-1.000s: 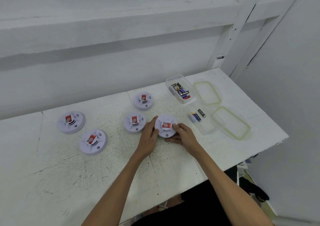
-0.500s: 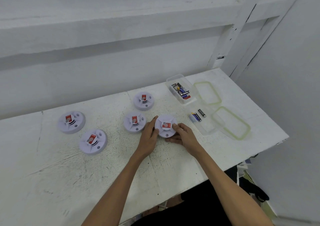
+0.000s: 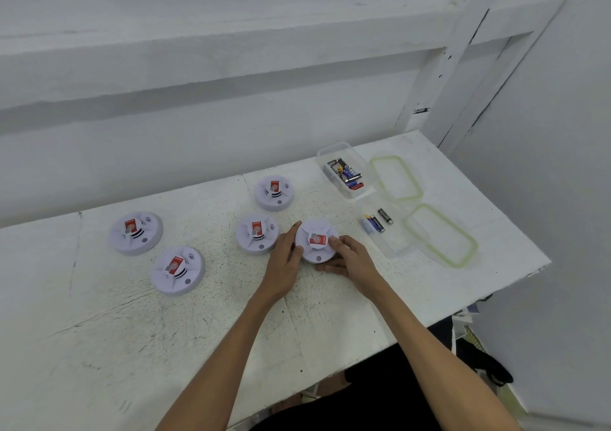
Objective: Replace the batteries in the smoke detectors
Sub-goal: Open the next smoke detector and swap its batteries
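With your left hand (image 3: 283, 260) and right hand (image 3: 351, 261) clasping the smoke detector (image 3: 313, 252) nearest the loose batteries (image 3: 375, 224), twist it evenly.

I can read no word or number anywhere in my view. Each of the five smoke detectors carries a red label on its raised centre: the held detector (image 3: 314, 255), the middle detector (image 3: 246, 243), the far detector (image 3: 264, 199), the far-left detector (image 3: 119, 242) and the near-left detector (image 3: 168, 283). Their white and grey print is too small for me. On the held detector's label (image 3: 317, 239) I make out only a pale round mark. A small arc sign (image 3: 147, 219) sits beside four of the labels. The batteries in the far box (image 3: 347, 174) and the batteries in the near box (image 3: 375, 224) have coloured wrappers with blurred lettering.
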Demonstrator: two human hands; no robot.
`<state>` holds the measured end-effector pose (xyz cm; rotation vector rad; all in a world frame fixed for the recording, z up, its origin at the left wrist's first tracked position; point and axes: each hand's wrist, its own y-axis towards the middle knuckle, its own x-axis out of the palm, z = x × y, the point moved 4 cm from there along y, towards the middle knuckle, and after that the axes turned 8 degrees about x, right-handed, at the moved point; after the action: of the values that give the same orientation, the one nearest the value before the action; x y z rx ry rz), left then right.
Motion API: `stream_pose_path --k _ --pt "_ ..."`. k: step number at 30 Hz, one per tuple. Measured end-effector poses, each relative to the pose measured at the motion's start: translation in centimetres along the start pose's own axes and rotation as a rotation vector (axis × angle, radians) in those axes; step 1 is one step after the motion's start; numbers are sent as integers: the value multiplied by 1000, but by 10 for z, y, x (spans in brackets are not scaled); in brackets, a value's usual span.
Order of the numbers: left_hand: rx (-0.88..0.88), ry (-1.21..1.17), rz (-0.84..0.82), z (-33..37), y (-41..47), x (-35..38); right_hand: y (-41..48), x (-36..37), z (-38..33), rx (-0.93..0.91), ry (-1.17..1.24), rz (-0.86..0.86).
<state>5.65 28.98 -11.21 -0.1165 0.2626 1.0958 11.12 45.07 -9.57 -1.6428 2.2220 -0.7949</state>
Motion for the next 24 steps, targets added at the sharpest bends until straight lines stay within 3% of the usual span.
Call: stream_pose_path --k 13,20,24 --pt "-24 -176 20 19 9 -30 9 21 -34 -42 -67 5" --pt "75 10 214 30 20 -110 37 96 -77 -80 -177 -1" --pt "86 157 355 25 19 -158 47 147 -92 -148 -378 -27"
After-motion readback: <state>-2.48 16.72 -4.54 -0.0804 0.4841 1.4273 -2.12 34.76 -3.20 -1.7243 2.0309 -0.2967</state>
